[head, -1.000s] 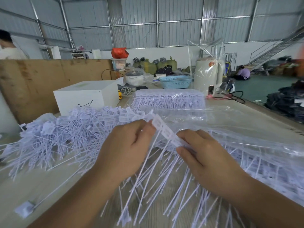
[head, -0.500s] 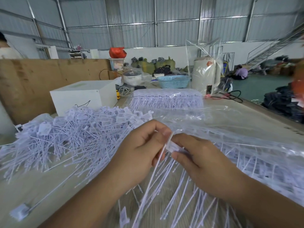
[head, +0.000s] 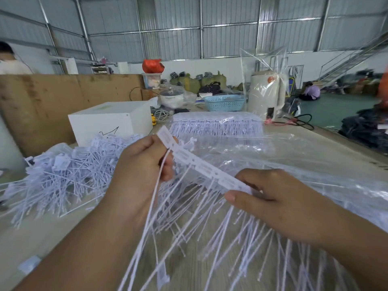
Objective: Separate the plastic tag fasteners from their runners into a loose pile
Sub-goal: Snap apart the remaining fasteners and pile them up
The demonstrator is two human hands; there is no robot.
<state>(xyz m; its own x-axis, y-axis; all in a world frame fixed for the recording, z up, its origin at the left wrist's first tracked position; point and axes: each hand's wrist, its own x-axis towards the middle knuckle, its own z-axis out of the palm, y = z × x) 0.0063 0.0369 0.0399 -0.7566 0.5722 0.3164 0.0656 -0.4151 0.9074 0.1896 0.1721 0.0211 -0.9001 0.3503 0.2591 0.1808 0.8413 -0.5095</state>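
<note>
1. Illumination: bright, even and diffuse. No single light source is in view.
2. Shadows: soft and faint. Only a weak shade lies on the tabletop [head: 31,234] under the forearms.
3. Glare: white highlights streak the clear plastic sheet [head: 294,156] and the upright clear bag [head: 264,59].
4. Distortion: wide-angle. The wall beams and the staircase [head: 352,57] bow toward the frame edges.
5. Focus: the left hand [head: 138,177] and right hand [head: 279,198] are reasonably sharp. The loose strands at the bottom edge are soft.
6. Blur: the right edge is smeared, including an orange shape [head: 383,82]. The far background is soft.
</note>
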